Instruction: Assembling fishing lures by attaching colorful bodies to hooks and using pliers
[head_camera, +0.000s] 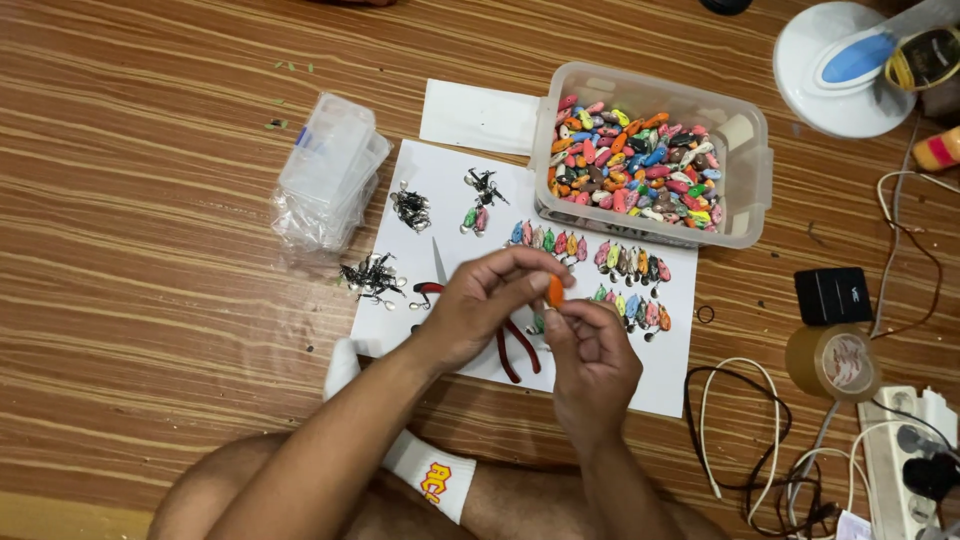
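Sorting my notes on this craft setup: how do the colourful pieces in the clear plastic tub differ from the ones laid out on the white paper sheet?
The small colourful pieces in the clear plastic tub lie heaped and jumbled, and are many; the colourful pieces on the white paper sheet are fewer, spread flat in tidy rows, and seem to carry small metal fittings. Both sets share the same small oval shape and mixed colours.

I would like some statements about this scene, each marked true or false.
1. Both hands, left hand and right hand, hold a small orange piece. True.
2. The clear plastic box is empty. False: it is full of small colourful pieces.
3. Red-handled pliers lie on the white paper sheet. True.
4. The roll of brown tape lies on the paper. False: it lies on the wooden floor.
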